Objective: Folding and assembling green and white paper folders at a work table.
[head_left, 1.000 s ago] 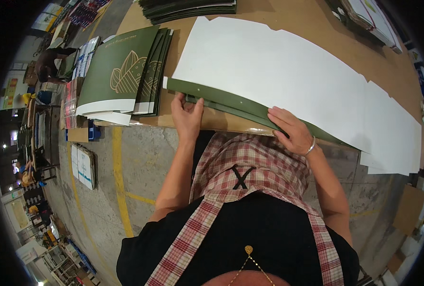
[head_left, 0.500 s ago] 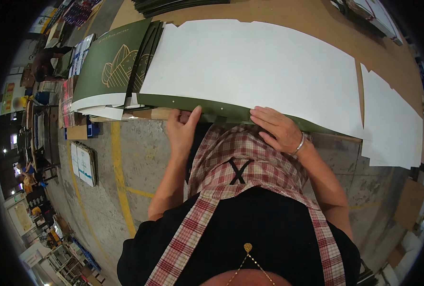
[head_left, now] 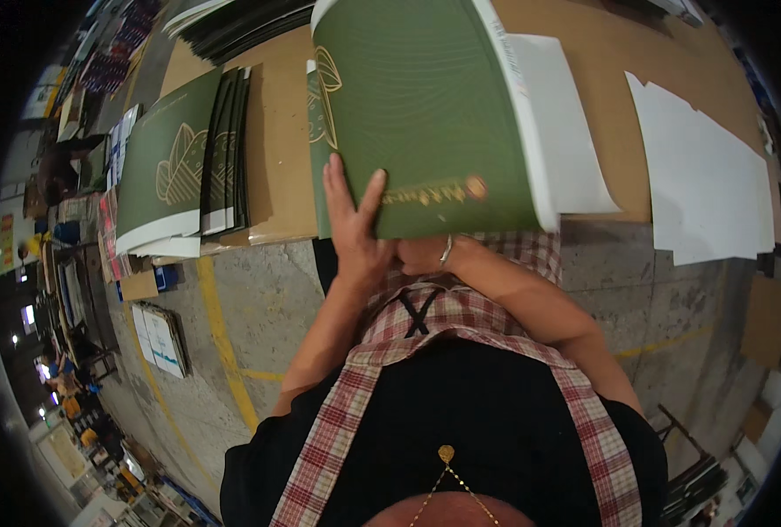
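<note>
In front of me a large green printed cardboard sheet [head_left: 426,114], with gold line drawings, lies folded over with its green side up. Its white edge curls at the right, and part of a white panel [head_left: 566,132] shows beyond it. My left hand [head_left: 355,215] rests at the sheet's near left corner, forefinger and thumb stretched out and apart on the green surface. My right hand [head_left: 421,253] reaches across beneath the near edge, beside my left wrist. The sheet and left hand hide its fingers.
A stack of green printed sheets [head_left: 166,162] lies on the brown table [head_left: 272,167] to the left. Another dark stack [head_left: 245,35] is at the far side. White cardboard pieces [head_left: 702,176] lie at the right, overhanging the near edge. Bundled boards [head_left: 158,338] sit on the floor.
The sheet, white side up before, now shows its green printed side, folded over. My right hand has moved left and under its near edge; my left hand now lies on the green surface.
</note>
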`<state>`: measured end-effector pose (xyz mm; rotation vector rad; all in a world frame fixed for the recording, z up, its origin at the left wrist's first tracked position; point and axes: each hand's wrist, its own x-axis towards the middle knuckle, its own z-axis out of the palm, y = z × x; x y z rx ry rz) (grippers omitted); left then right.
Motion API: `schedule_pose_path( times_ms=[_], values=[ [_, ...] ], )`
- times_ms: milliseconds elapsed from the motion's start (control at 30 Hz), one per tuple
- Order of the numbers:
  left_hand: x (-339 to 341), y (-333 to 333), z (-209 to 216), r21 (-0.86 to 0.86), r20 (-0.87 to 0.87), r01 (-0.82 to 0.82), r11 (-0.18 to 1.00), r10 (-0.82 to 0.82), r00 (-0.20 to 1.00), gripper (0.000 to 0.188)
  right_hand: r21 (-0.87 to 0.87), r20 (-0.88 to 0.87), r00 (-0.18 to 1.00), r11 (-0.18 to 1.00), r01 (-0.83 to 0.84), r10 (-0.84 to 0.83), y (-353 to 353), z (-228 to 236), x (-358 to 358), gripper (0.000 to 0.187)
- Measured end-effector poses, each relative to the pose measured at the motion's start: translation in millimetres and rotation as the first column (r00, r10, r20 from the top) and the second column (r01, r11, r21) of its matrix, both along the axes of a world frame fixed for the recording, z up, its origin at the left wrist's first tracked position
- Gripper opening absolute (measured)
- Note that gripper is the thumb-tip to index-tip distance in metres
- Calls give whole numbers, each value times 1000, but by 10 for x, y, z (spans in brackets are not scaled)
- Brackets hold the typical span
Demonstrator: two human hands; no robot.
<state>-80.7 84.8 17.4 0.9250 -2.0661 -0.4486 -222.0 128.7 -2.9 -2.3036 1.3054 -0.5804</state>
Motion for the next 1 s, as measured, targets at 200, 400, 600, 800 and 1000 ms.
schedule_pose_path(
  times_ms=[200, 400, 600, 800, 1000],
  values=[
    [-38, -59, 136, 188, 295, 78, 979, -132, 946, 64, -173, -31, 998, 983, -68, 63, 206, -142, -109, 23],
    [-108, -4, 100, 63, 680, -3, 998, -41, 732, 90, 518, 413, 228, 433, 738, -882, 1291, 292, -910, 19],
    [-79, -26, 127, 71, 685, 46, 996, -82, 724, 84, 779, 522, -150, 397, 485, -840, 1057, 305, -1316, 27],
    [14, -103, 258, 34, 741, 48, 998, -58, 669, 88, 829, 439, -212, 303, 470, -873, 973, 170, -1145, 30],
    [-561, 164, -22, -49, 682, 29, 998, 12, 731, 88, 833, 417, -142, 314, 456, -898, 865, 194, -902, 33]
  ],
)
